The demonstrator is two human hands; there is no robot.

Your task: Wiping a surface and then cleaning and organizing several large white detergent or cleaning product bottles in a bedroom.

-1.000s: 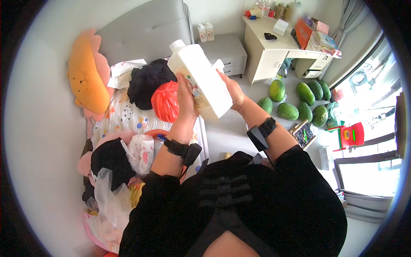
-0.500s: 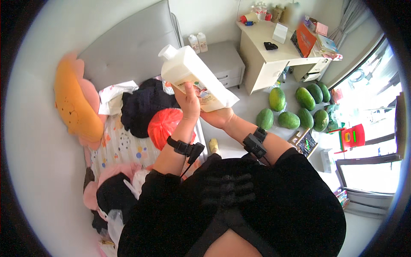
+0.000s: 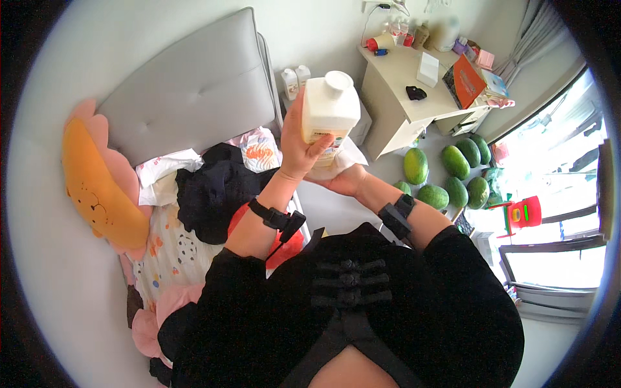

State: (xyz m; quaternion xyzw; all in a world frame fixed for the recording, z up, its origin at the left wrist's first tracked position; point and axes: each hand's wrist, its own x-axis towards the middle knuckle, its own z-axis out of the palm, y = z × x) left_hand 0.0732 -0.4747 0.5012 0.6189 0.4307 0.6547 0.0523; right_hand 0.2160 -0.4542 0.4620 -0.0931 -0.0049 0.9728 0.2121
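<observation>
A large white plastic bottle [image 3: 330, 108] with a round cap and a printed label is held up in front of me, its top tilted toward the camera. My left hand [image 3: 299, 147] wraps around its left side, the thumb lying across the label. Low on the bottle, a thin white tissue [image 3: 343, 161] is pressed against it by my right hand [image 3: 348, 181]. The right fingers are mostly hidden under the tissue and the bottle's base.
To the left is a bed with a grey headboard [image 3: 194, 90], dark clothes [image 3: 217, 194] and an orange-and-pink cushion [image 3: 100, 200]. Two white bottles [image 3: 290, 84] stand beyond my left hand. A cream desk [image 3: 391, 81] holds assorted items. Several watermelons [image 3: 416, 165] lie on the floor at right.
The bottle has moved right and turned more upright, its cap now facing the camera. My left hand has shifted with it, and the right hand stays at its lower end with the tissue.
</observation>
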